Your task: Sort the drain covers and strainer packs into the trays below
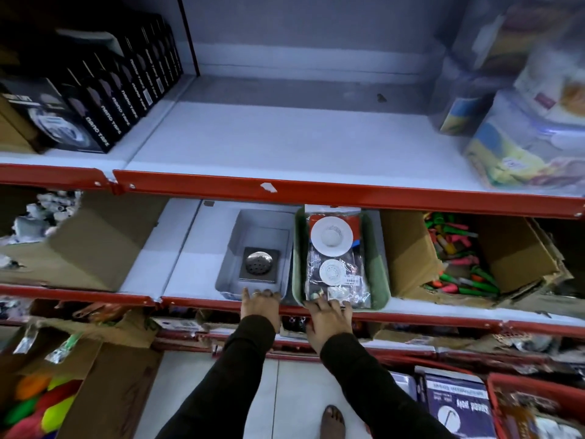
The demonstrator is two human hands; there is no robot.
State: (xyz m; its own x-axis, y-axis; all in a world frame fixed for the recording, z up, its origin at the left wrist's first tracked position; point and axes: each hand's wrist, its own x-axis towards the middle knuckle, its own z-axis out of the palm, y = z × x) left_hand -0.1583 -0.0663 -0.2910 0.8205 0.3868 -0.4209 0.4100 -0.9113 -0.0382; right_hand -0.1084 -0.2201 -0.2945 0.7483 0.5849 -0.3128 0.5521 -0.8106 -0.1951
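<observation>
A grey tray (231, 248) stands on the lower shelf with a square metal drain cover (259, 264) lying in it. Right beside it is a green tray (378, 274) holding a clear strainer pack (335, 258) with white round strainers. My left hand (261, 307) grips the front rim of the grey tray. My right hand (326, 318) holds the front rim of the green tray, fingers over the pack's near edge. Both arms wear black sleeves.
The upper shelf (285, 144) above has black tape boxes (104, 99) at left and wrapped containers (535, 122) at right. Cardboard boxes flank the trays: one at left (79, 248), one with colourful items at right (459, 258). Red shelf edges (348, 193) run across.
</observation>
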